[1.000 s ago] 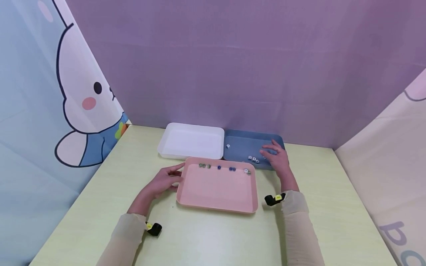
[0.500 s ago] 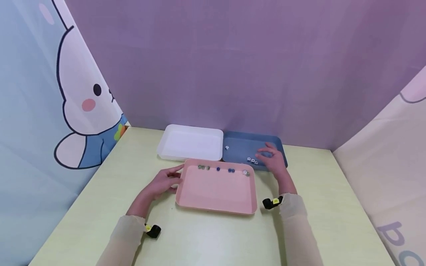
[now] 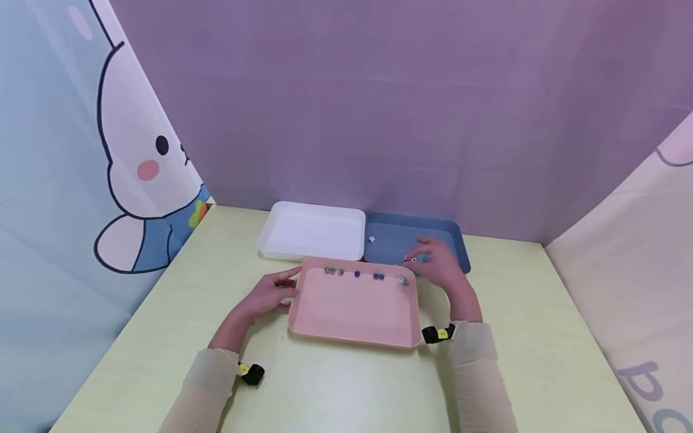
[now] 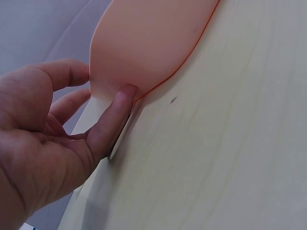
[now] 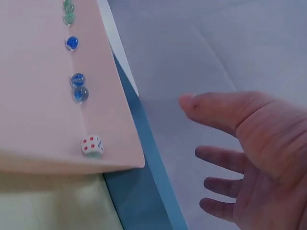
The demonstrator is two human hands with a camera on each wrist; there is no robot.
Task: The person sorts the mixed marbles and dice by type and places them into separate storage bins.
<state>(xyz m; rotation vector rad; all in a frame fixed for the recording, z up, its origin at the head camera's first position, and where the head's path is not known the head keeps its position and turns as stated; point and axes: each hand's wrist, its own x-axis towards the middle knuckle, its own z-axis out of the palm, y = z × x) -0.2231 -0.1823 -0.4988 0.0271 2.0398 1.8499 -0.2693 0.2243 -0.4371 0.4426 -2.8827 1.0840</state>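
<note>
My left hand (image 3: 265, 294) rests its fingertips and thumb against the left end of a pink tray (image 3: 352, 310); the left wrist view shows the thumb (image 4: 115, 112) on its outer wall. Along the tray's far side lie several green marbles (image 5: 69, 18), blue marbles (image 5: 80, 94) and a white die (image 5: 90, 145) with red and blue dots. My right hand (image 3: 441, 267) hovers over the near part of a blue tray (image 3: 397, 231), thumb and fingers apart, nothing seen between them. A die (image 3: 372, 240) lies at that tray's left; other dice near its front are partly hidden by the hand.
A white tray (image 3: 314, 231) stands at the back left, side by side with the blue one. The pink tray sits in front of both, overlapping the blue tray's near edge in view. A purple curtain (image 3: 346, 108) hangs behind the table (image 3: 335, 391).
My right hand has moved left and nearer within the blue tray, and now covers part of the dice there. My left hand stays at the pink tray.
</note>
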